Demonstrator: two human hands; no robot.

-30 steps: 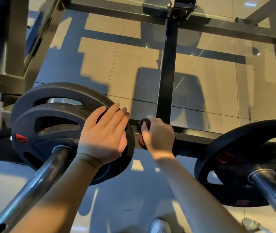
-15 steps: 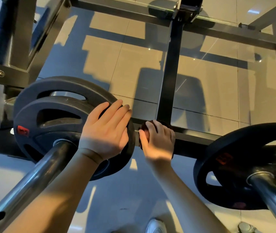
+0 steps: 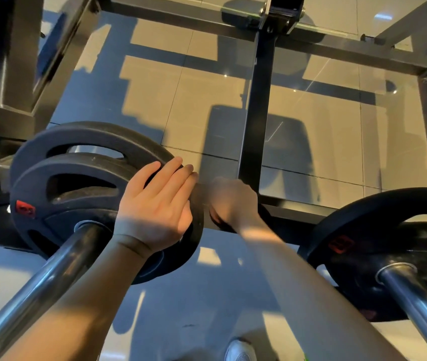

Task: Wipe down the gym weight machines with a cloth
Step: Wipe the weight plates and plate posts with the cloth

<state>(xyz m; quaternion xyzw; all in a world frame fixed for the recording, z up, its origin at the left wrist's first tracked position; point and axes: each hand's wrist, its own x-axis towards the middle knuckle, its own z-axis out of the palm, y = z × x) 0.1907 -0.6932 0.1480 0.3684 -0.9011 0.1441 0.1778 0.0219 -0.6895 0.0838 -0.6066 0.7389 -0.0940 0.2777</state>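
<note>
While the fingers of the left hand lie straight and pressed together, flat against the rim of the left weight plate, they hold nothing. I judge this a bracing touch that steadies the plate and the person leaning in. The right hand is blurred, probably mid-stroke. Its fingers look curled round a dark cloth, though the blur hides the exact hold. The cloth sits bunched under the palm on the machine's dark crossbar, just beside the plate's edge and at the foot of the upright post, so pressure goes straight down into the metal. Further out, the plate rides on a steel sleeve, a second plate hangs to the right, and tiled floor lies beneath.
</note>
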